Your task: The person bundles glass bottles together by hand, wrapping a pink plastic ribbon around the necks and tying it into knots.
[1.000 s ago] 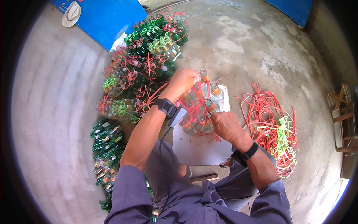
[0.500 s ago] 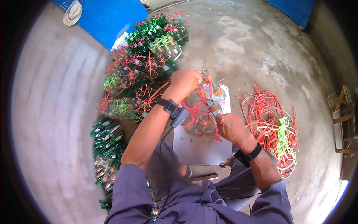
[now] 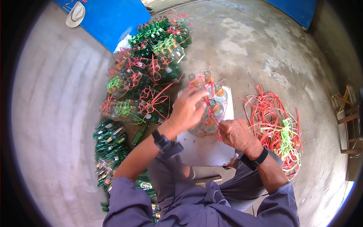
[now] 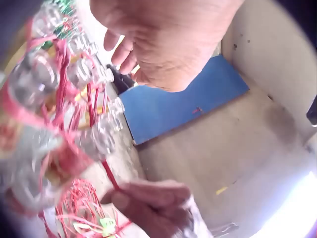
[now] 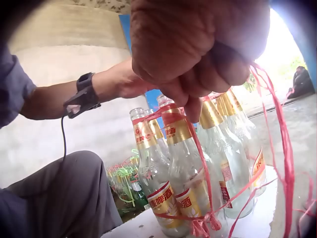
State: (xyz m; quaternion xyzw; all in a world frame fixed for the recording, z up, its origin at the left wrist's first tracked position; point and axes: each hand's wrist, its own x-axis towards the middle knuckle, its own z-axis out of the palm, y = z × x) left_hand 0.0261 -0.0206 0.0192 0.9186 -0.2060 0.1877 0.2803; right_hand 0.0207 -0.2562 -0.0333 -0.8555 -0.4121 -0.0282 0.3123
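A cluster of clear glass bottles (image 3: 220,95) with gold-and-red labels stands upright on a white board (image 3: 204,151), red strip wound round the necks and lower bodies. Over the cluster's left side is my left hand (image 3: 185,113), fingers extended and slightly bent, holding nothing that shows; the left wrist view has its palm (image 4: 163,39) beside the bottle necks. My right hand (image 3: 240,137), at the near right of the bottles, pinches a taut red strip (image 4: 110,173) running to the necks. From the right wrist, the curled right hand (image 5: 198,54) hides some bottle tops.
Tied bundles of green and clear bottles (image 3: 145,68) stand on the floor at left, with loose green bottles (image 3: 109,138) lying nearer. A pile of red and green strips (image 3: 272,121) lies at right. A wooden stool (image 3: 348,121) stands at the far right.
My left hand has come off the strip at the far necks, moved toward me and spread its fingers. My right hand has shifted slightly right and nearer, still pinching the strip.
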